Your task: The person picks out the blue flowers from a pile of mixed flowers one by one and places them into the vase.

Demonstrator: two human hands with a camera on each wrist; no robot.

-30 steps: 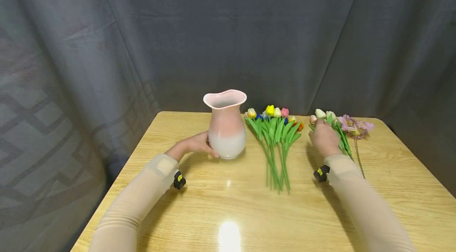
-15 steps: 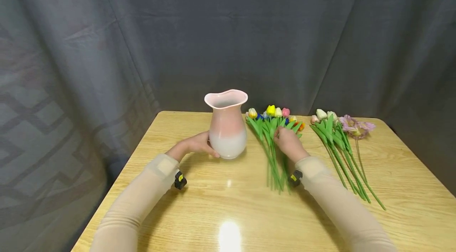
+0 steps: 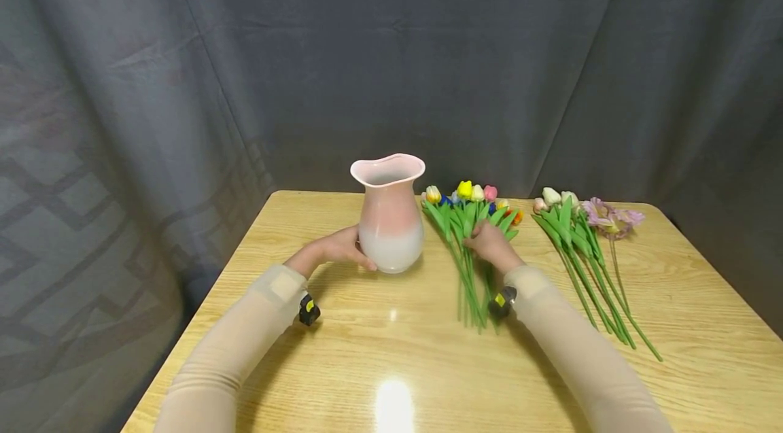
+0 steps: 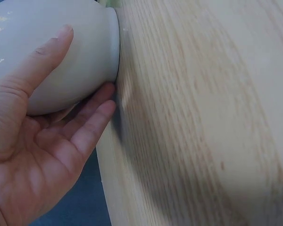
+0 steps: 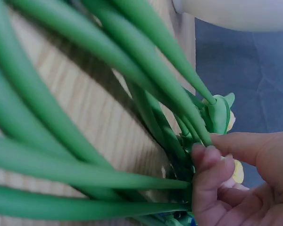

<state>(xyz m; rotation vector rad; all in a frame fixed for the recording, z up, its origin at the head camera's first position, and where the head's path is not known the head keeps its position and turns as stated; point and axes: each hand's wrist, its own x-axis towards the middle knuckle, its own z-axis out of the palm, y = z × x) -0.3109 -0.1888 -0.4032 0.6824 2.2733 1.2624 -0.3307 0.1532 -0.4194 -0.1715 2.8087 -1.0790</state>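
Cupping the upright vase (image 3: 392, 232) low down, your left hand (image 3: 338, 248) has thumb and fingers spread around it. Your right hand (image 3: 492, 245) pinches stems (image 5: 172, 96) in the tulip bunch (image 3: 469, 214) lying on the surface (image 3: 342, 365) just right of the vase.

The cream-sleeved left arm (image 3: 235, 344) slants forward and inward; its bare left grip (image 3: 336, 247) is cupped, the left thumb (image 4: 42, 59) extended apart from gently bent left fingers (image 4: 92, 127). The cream-sleeved right arm (image 3: 571, 344) mirrors this slant; its bare right grip (image 3: 493, 247) pinches, right fingers (image 5: 210, 181) curled toward the right thumb (image 5: 243, 145).
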